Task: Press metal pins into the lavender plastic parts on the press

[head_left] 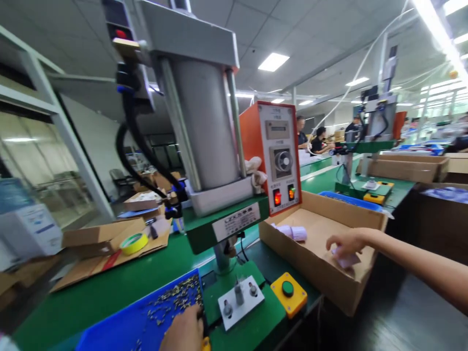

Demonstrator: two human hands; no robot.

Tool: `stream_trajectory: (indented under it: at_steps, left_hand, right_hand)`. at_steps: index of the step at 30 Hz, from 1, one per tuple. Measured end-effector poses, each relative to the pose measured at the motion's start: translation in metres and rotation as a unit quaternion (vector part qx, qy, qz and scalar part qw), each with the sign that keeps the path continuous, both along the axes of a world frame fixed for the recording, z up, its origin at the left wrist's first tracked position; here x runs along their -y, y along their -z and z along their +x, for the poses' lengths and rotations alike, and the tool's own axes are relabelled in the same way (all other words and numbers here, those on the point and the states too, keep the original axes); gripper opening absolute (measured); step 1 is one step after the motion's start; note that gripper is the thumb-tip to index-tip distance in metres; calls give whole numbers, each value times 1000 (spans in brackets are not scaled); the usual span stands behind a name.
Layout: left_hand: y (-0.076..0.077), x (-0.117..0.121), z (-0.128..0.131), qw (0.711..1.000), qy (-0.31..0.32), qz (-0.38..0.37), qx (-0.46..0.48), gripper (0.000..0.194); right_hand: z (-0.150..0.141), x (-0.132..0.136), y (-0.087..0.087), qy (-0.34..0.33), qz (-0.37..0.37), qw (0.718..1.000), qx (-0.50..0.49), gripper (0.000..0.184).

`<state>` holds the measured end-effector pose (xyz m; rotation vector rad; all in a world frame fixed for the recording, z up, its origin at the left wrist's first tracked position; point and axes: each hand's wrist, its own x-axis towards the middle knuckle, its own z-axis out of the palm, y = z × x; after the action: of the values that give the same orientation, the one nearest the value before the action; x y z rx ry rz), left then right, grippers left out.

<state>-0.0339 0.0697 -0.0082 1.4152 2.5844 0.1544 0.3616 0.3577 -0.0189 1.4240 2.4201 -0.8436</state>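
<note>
The right hand [347, 242] reaches into the open brown cardboard box [321, 287] at the right of the green counter [109, 287]. Its grip is loosely spread, fingers curved downward, with the fingertips resting on a small pale lilac piece [347, 259] that lies on the box floor near the front wall; whether the fingers pinch it or only touch it cannot be told. Further back in the same box lie a few more pale lilac pieces [292, 232], apart from the hand.

The left hand [185, 331] sits at the lower edge of the view, on the right rim of the shallow blue plastic tray [109, 331], which holds a scatter of small brass-coloured metal parts [175, 297]. Only its back shows, so the state of its grip cannot be told.

Between the two hands stand the green pneumatic press [215, 224] with its white fixture plate [240, 302] and a yellow box with a green push button [288, 294].
</note>
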Motion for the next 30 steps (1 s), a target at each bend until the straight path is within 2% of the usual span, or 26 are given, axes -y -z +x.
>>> stream_trajectory:
  at_steps: [4, 6, 9, 11, 12, 13, 15, 16, 17, 19, 22, 23, 25, 27, 30]
  left_hand:
    - [4, 7, 5, 999, -3, 40, -9, 28]
    - [6, 10, 6, 999, -6, 49, -12, 27]
    - [7, 11, 6, 999, -10, 52, -11, 27]
    - [7, 11, 5, 998, -11, 55, -11, 26]
    - [7, 10, 5, 998, -12, 57, -12, 26]
    - [7, 10, 5, 998, -14, 58, -12, 26]
    - [8, 9, 4, 998, -17, 60, -11, 27]
    - [8, 10, 3, 998, -17, 60, -10, 26]
    - [9, 10, 2, 998, -16, 60, -10, 26]
    - [9, 12, 0, 998, -12, 59, -15, 23]
    - [10, 13, -3, 998, -17, 56, -30, 21]
    - [10, 13, -3, 998, -20, 56, -34, 21]
    - [10, 13, -3, 997, -23, 59, -34, 21]
    - [10, 13, 0, 997, -28, 64, -28, 21]
    - [12, 16, 5, 996, -30, 83, -14, 20]
  right_hand:
    - [3, -1, 17, 0, 30, 999, -33, 44]
    - [1, 2, 17, -12, 25, 999, -43, 46]
    - [-1, 11, -7, -10, 63, 995, -82, 39]
    - [-8, 25, -31, -5, 105, 977, -186, 42]
    - [-15, 37, -41, 0, 114, 957, -265, 46]
    - [-27, 53, -48, 11, 102, 916, -388, 52]
    - [-63, 92, -50, 52, 39, 788, -612, 63]
    - [-87, 113, -45, 73, -3, 727, -683, 61]
    - [-112, 132, -38, 75, -44, 695, -714, 61]
    - [-163, 163, -23, 48, -126, 682, -719, 64]
    - [-214, 181, -12, 3, -186, 650, -737, 61]
    - [-221, 182, -12, -7, -185, 648, -738, 60]
    - [-225, 181, -16, -24, -161, 669, -726, 57]
    - [-220, 179, -20, -46, -110, 712, -692, 53]
    - [-209, 181, -21, -95, 5, 777, -622, 53]
